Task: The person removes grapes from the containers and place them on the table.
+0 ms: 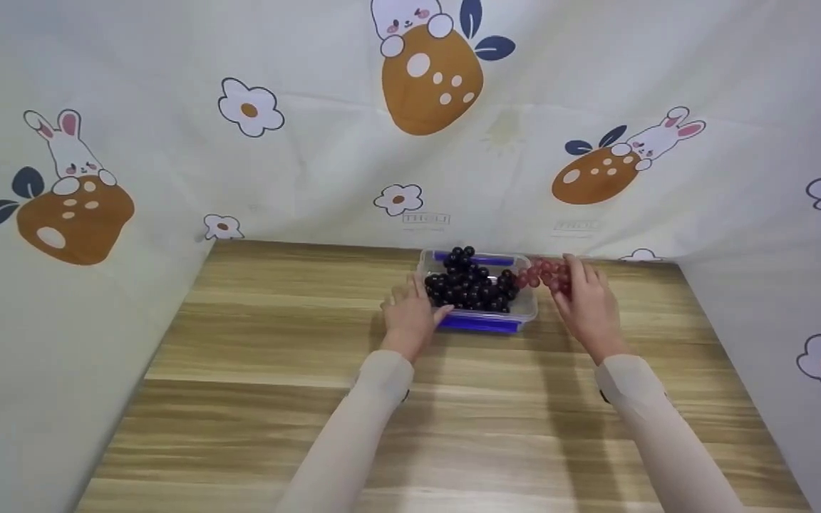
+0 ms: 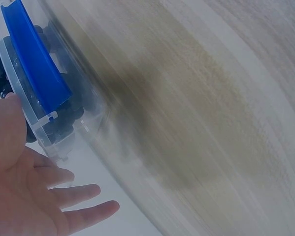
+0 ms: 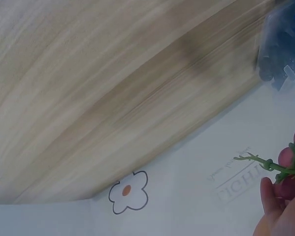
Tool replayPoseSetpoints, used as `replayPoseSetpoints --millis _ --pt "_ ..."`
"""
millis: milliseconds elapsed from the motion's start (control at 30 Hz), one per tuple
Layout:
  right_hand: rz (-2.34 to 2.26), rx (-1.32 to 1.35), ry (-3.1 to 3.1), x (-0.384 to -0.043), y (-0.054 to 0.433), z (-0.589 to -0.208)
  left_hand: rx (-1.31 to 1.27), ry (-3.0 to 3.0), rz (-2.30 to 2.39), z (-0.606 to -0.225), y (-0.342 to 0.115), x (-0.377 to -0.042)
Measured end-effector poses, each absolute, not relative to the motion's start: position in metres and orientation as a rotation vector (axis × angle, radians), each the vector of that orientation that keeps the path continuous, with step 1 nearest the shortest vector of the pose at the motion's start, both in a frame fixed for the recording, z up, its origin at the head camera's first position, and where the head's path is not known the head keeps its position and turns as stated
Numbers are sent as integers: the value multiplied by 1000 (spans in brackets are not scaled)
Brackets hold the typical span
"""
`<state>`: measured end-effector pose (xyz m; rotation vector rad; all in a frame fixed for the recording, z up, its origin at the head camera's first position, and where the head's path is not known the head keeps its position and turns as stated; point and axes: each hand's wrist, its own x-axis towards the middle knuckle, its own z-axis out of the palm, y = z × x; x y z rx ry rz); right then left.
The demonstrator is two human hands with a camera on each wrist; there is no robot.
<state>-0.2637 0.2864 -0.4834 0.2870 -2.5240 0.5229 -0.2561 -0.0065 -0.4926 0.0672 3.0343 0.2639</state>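
A clear plastic container (image 1: 527, 310) with blue locking flaps stands at the back of the table, filled with black grapes (image 1: 469, 291). One small cluster rises over its back rim. My left hand (image 1: 408, 318) rests at the container's left front corner, thumb at the front rim. In the left wrist view its other fingers are straight and spread beside the corner. A bunch of red grapes (image 1: 544, 273) is held in my right hand (image 1: 592, 305) at the container's right rim. From that bunch a green stem (image 3: 270, 165) sticks out, visible in the right wrist view.
Under the container lies a wood-grain table (image 1: 275, 399). A pale cloth with bunnies and flowers (image 1: 311, 171) hangs behind it and along both sides, close behind the container. One blue flap (image 2: 36, 56) hangs down on the container's front.
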Motion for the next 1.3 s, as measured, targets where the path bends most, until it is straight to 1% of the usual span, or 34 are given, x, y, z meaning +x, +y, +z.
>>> replayPoseSetpoints --millis 267,467,1300 --pt "601 255 -2519 -251 285 -481 82 3028 230 -493 -7 -255" --pt "598 277 -2532 -244 283 -483 69 3029 295 -495 -8 -254" --pt "632 186 -2626 -228 297 -488 70 3016 316 -497 -7 -257"
